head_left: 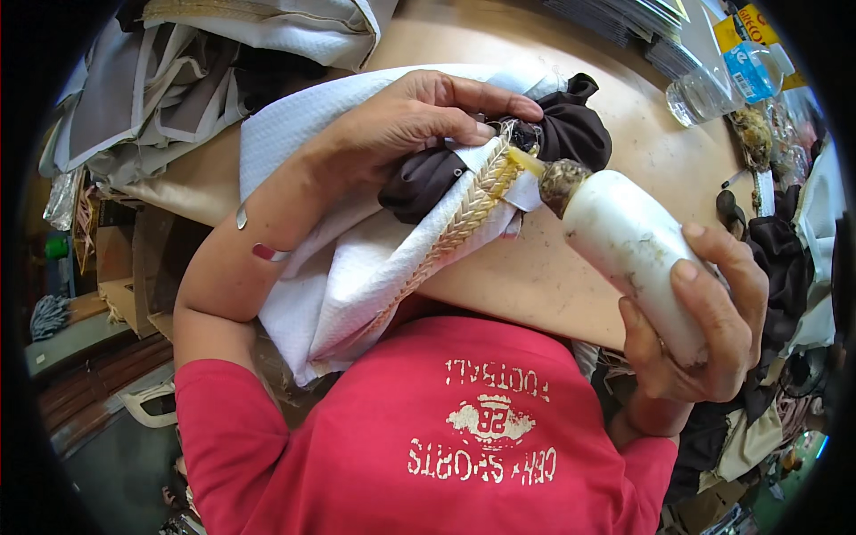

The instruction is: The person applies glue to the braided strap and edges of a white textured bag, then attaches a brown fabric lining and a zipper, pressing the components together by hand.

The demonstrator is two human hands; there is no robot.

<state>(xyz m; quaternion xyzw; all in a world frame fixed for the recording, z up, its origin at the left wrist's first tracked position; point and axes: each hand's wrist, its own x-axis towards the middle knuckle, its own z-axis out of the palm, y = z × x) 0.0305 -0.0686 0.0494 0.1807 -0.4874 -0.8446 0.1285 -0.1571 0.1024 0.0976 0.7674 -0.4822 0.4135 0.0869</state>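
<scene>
My left hand (437,111) pinches the upper end of a white textured fabric piece (343,281), thumb and forefinger close to its edge. A straw-coloured braided trim (456,214) runs along that edge. Dark brown gathered cloth (575,125) bunches out on both sides of my fingertips. In my right hand (704,312) is a white glue bottle (629,241), smudged and tilted, its neck crusted brown. The yellowish nozzle tip meets the braid just below my left thumb, or hovers very close; contact is hard to tell. A shiny yellowish patch shows on the braid there.
The work rests over a tan table (553,285). Folded white and grey fabric pieces (192,80) pile at the far left. At the far right lie a clear plastic bottle (713,94) and stacked flat sheets (642,36). Dark cloth (776,259) heaps along the right side.
</scene>
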